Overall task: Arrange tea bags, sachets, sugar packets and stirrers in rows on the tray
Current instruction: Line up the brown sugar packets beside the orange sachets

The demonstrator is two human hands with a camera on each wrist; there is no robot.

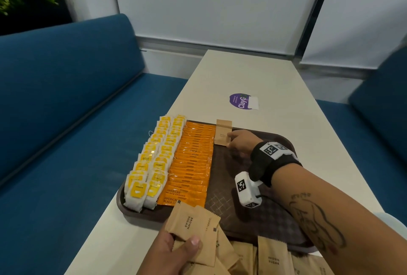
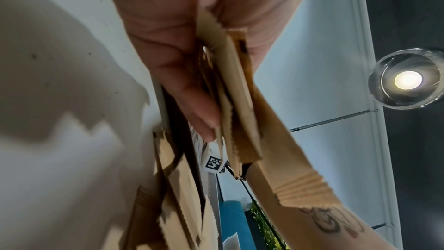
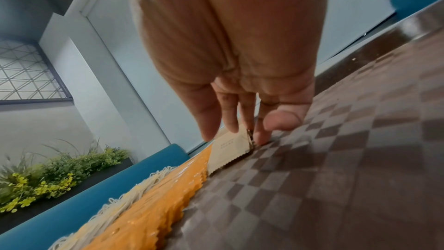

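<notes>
Step in hand: the sugar row is being started. The right hand [image 1: 239, 142] sets a brown sugar packet [image 1: 222, 134] at the far end of the tray [image 1: 264, 215], just beside the row of orange coffee sachets [image 1: 191, 164]. Its fingers [image 3: 225, 119] lie extended, tips touching the packet's top face and right edge; whether they press or merely steady it cannot be told. The packet's far end overhangs the tray's far rim.

The left hand [image 1: 174, 252] holds a fanned bundle of sugar packets [image 1: 193, 226] near the tray's near rim, thumb clamped over fingers. More loose packets [image 1: 273, 257] lie on the counter [image 1: 259, 72].

Two rows of yellow-tagged tea bags [image 1: 152, 160] fill the tray's left side. No stirrers are visible.

Judgement: next, the placed packet needs squaring against the sachet edge, then a fresh packet from the bundle overlapping it towards the near end.

Materials: packets are matte kraft paper, flat, rectangular, with serrated ends. Sachets are glossy foil. The tray is dark brown plastic with a chequered texture.
</notes>
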